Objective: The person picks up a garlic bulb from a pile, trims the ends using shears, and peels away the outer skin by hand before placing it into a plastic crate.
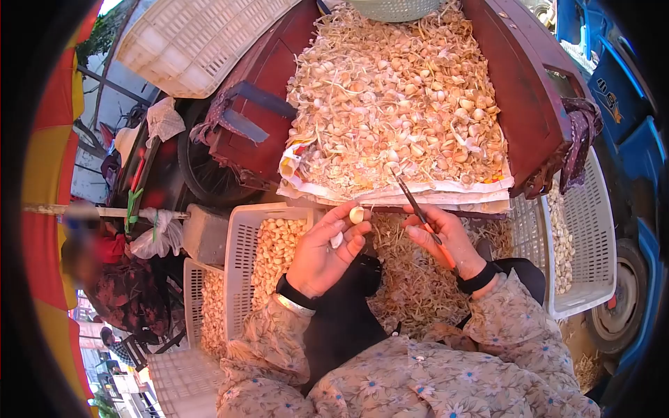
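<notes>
My left hand pinches a pale garlic clove between thumb and fingertips. A second, whiter clove rests against the inner side of its fingers. In my right hand is a slim, dark-bladed tool with an orange handle, its fingers closed round it; whether it is a knife or scissors I cannot tell. The blade points away from me, its tip overlapping the near edge of a big heap of garlic cloves and skins. That heap lies on a white sheet in a red cart bed.
Left of my legs, a white crate holds peeled cloves, beside another crate. To the right stands a white basket with cloves. Skins cover the ground between my legs. Another person sits at far left.
</notes>
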